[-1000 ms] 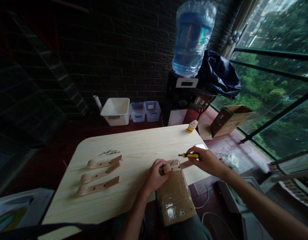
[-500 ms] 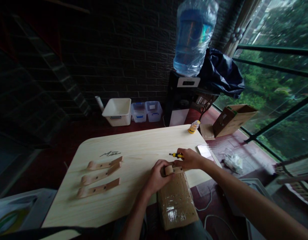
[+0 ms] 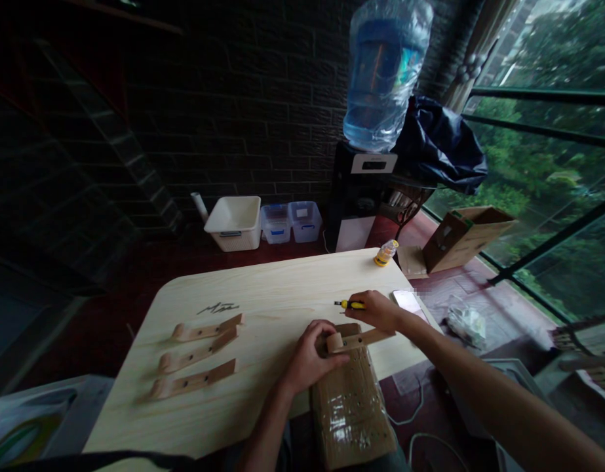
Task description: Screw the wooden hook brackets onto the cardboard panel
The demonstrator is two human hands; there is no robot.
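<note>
My left hand (image 3: 309, 359) is closed around the curled end of a wooden bracket (image 3: 360, 339), which lies across a taped cardboard box (image 3: 349, 410). The bracket's long arm points right, under my right wrist. Above it, my right hand (image 3: 377, 309) grips a yellow-and-black screwdriver (image 3: 352, 305) whose tip points left. A thin dark piece, too small to name, shows just below the screwdriver. Three similar wooden brackets (image 3: 196, 381) lie side by side on the table's left part. Behind them is a small pile of dark screws (image 3: 218, 307).
A yellow-capped clear bottle (image 3: 385, 253) stands at the far right corner of the pale table (image 3: 273, 288), and a phone (image 3: 406, 300) lies by its right edge. Beyond are plastic bins (image 3: 233, 226), a water dispenser (image 3: 364, 196) and an open carton (image 3: 467, 239).
The bracket on the box now shows its long arm stretching out to the right. My right hand has shifted slightly, still with the screwdriver. The view has moved a little.
</note>
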